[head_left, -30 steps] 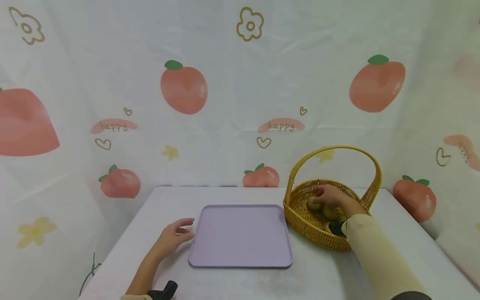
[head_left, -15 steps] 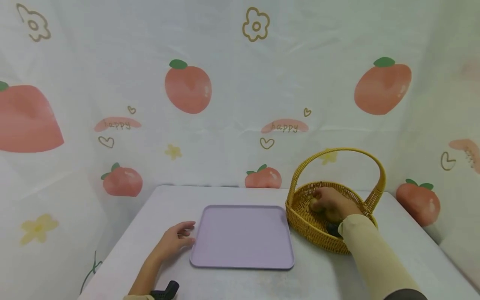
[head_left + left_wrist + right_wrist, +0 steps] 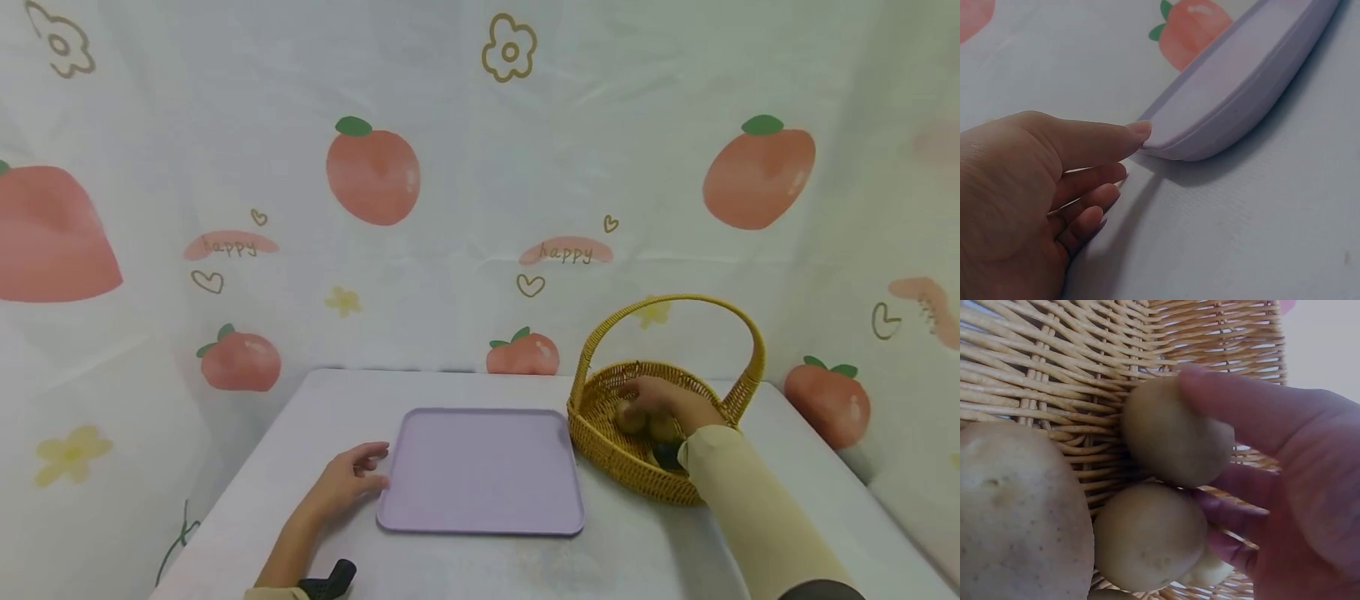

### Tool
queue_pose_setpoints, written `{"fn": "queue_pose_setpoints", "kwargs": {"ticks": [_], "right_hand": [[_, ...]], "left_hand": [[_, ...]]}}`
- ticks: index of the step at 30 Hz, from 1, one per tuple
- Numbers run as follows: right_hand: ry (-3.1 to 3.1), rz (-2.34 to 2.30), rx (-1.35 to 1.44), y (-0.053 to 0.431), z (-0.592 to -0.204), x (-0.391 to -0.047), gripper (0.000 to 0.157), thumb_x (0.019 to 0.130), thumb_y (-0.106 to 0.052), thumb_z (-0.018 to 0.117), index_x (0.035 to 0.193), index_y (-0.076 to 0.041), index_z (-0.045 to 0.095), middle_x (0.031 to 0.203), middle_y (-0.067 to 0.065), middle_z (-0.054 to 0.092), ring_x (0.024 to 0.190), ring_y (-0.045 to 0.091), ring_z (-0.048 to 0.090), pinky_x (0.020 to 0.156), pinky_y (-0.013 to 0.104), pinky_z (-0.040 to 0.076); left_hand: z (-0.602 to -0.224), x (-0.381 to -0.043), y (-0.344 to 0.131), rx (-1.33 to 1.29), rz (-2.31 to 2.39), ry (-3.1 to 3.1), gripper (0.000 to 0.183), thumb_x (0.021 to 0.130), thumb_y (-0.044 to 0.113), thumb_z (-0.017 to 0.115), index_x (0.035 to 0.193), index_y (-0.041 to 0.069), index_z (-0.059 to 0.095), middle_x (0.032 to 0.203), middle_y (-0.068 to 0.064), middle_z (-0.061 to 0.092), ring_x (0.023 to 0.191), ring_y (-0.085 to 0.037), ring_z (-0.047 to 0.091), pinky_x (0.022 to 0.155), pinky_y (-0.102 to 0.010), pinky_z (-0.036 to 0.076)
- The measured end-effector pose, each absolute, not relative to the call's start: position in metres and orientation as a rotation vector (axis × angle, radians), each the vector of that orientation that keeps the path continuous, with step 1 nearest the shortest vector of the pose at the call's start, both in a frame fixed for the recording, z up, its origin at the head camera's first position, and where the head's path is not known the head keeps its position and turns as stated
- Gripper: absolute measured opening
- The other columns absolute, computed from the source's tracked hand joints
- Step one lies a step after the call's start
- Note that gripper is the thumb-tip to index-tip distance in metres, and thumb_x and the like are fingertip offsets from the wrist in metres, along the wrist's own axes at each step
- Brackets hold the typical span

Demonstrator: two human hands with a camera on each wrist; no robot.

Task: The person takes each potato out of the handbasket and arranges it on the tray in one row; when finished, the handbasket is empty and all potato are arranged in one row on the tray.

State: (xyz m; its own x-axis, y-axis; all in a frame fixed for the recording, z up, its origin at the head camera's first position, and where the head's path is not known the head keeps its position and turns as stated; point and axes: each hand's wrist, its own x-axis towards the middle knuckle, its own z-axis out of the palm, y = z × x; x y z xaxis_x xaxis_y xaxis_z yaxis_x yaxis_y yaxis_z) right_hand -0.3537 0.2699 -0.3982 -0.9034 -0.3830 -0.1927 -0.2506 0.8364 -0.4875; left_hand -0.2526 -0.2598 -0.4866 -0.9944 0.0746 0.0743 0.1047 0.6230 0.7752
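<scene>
In the head view my right hand [image 3: 660, 400] reaches into a yellow wicker basket [image 3: 622, 467] at the right. The right wrist view shows its thumb on top of a round potato [image 3: 1169, 434] and the fingers curled at its far side. Just below that potato lies another potato [image 3: 1150, 540], with a larger potato [image 3: 1016, 512] at the left. My left hand [image 3: 341, 483] is beside the left edge of a lilac tray [image 3: 480, 475]. Up close, its thumb tip overlaps the tray's corner while the other fingers hang loosely bent, holding nothing.
The basket's tall arched handle [image 3: 675, 297] rises over my right hand. Both tray and basket stand on a white table [image 3: 465, 571], backed by a fruit-printed curtain [image 3: 450, 292].
Inside the basket my right hand dips slightly and closes in around the potato, which shifts a little. The left hand stays by the tray; the head view sways slightly.
</scene>
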Motion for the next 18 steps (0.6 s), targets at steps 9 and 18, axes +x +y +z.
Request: {"fn": "queue_pose_setpoints", "kwargs": {"ticks": [9, 18], "right_hand": [[2.742, -0.605, -0.454, 0.270, -0.402, -0.352, 0.057, 0.078, -0.014, 0.074, 0.129, 0.004, 0.057, 0.123, 0.028, 0.056, 0.100, 0.035, 0.055, 0.082, 0.048, 0.049], [2.793, -0.757, -0.559, 0.272, -0.388, -0.348, 0.054, 0.079, -0.012, 0.074, 0.128, 0.001, 0.057, 0.111, 0.019, 0.060, 0.090, 0.029, 0.057, 0.068, 0.040, 0.049]], "left_hand": [[-0.488, -0.251, -0.262, -0.163, -1.338, -2.804, 0.059, 0.074, 0.019, 0.083, 0.127, 0.006, 0.062, 0.119, -0.009, 0.066, 0.096, -0.020, 0.059, 0.082, -0.036, 0.049], [-0.487, -0.253, -0.262, -0.205, -1.300, -2.823, 0.061, 0.072, 0.021, 0.084, 0.128, 0.005, 0.063, 0.118, -0.007, 0.067, 0.094, -0.019, 0.056, 0.079, -0.035, 0.046]]}}
